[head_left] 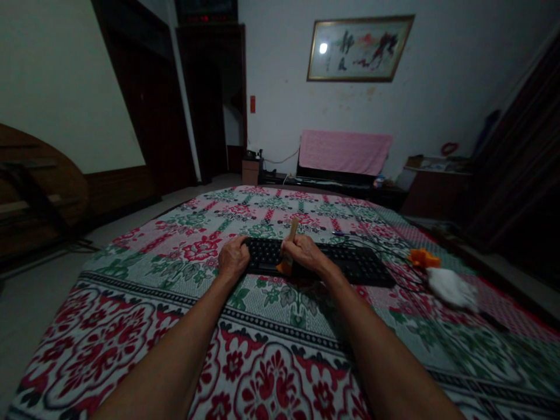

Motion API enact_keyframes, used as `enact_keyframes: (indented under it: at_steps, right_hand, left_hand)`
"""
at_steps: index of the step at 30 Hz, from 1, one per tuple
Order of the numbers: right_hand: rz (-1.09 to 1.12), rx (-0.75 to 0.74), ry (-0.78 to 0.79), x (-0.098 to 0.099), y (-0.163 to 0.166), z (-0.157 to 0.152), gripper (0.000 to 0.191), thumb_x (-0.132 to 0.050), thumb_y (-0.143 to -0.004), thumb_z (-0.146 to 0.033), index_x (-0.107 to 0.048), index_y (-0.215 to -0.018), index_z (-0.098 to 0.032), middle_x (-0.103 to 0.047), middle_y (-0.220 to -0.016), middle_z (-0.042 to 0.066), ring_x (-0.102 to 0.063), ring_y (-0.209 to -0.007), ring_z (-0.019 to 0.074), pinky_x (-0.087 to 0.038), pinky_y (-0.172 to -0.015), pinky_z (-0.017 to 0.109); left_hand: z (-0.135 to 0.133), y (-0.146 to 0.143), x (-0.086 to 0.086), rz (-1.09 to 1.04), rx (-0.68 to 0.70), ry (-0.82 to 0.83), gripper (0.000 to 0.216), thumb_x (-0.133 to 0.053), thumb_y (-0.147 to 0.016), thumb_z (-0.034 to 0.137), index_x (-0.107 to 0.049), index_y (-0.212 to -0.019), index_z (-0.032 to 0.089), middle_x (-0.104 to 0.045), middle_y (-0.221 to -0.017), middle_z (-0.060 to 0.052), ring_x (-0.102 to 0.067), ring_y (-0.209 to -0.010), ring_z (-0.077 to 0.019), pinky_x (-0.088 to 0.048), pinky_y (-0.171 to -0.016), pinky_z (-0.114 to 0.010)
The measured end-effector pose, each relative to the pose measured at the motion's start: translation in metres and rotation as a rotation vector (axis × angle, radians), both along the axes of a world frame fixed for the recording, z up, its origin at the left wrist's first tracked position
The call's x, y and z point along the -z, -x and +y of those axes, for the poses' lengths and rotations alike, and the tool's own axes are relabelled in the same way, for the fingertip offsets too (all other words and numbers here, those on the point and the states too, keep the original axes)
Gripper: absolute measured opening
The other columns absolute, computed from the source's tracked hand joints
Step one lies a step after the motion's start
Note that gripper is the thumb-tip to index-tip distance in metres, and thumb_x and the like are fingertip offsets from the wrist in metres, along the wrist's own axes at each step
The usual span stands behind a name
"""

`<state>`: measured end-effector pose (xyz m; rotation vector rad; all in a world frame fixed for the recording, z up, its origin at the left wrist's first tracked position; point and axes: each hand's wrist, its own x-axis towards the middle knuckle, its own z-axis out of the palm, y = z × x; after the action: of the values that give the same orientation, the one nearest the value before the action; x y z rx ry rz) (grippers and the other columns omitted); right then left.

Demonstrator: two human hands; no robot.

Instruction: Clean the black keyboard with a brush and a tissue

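A black keyboard [350, 263] lies across the flowered bedspread [184, 315], its cable trailing off to the right. My left hand [233, 258] is closed over the keyboard's left end. My right hand [301, 252] is wrapped round a small brush [292, 230] with a pale wooden handle that sticks up; its orange bristle end rests on the keys near the keyboard's front edge.
An orange object [422, 258] and a white cloth [451, 287] lie on the bed to the right of the keyboard. Beyond the bed are a low cabinet draped with a pink cloth [345, 151], a dark doorway [210, 105] and a framed picture [359, 48].
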<state>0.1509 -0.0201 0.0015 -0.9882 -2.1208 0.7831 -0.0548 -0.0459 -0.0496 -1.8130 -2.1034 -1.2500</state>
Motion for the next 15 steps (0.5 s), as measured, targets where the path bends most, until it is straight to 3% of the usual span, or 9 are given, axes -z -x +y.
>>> enact_keyframes:
  at_steps: [4, 8, 10, 15]
  right_hand:
    - [0.076, 0.039, 0.002, -0.006, -0.007, 0.005, 0.027, -0.042, -0.078, -0.026, -0.063, -0.065, -0.014, -0.061, -0.064, 0.002, -0.054, -0.059, 0.0124, -0.04, -0.055, 0.02]
    - [0.114, -0.048, 0.024, -0.004, -0.001, 0.004, 0.031, -0.042, -0.081, -0.032, -0.065, -0.072, -0.014, -0.062, -0.069, 0.002, -0.055, -0.062, 0.0127, -0.04, -0.055, 0.02]
    - [0.062, -0.069, -0.002, -0.003, 0.0, 0.004, 0.029, -0.042, -0.081, -0.03, -0.065, -0.072, -0.014, -0.062, -0.069, 0.002, -0.055, -0.063, 0.013, -0.04, -0.055, 0.02]
    - [-0.14, 0.038, -0.127, -0.013, -0.013, 0.003, 0.028, -0.042, -0.077, -0.021, -0.059, -0.056, -0.016, -0.058, -0.054, 0.001, -0.05, -0.053, 0.0136, -0.034, -0.051, 0.023]
  left_hand:
    - [0.0, 0.0, 0.001, -0.008, 0.005, -0.008, 0.037, -0.043, -0.077, 0.015, -0.067, -0.104, 0.02, -0.068, -0.107, -0.004, -0.062, -0.099, -0.0194, -0.045, -0.093, -0.031]
    - [0.001, 0.001, 0.0, -0.009, 0.0, 0.008, 0.037, -0.043, -0.076, 0.015, -0.067, -0.105, 0.018, -0.068, -0.109, -0.005, -0.061, -0.102, -0.0203, -0.044, -0.095, -0.031]
    - [0.001, 0.001, 0.001, -0.01, -0.005, 0.015, 0.037, -0.043, -0.077, 0.016, -0.067, -0.105, 0.018, -0.068, -0.108, -0.006, -0.061, -0.101, -0.021, -0.045, -0.094, -0.032]
    - [0.0, 0.001, 0.001, 0.01, -0.001, -0.001, 0.037, -0.043, -0.076, 0.016, -0.067, -0.105, 0.019, -0.068, -0.108, -0.005, -0.061, -0.101, -0.0206, -0.045, -0.094, -0.032]
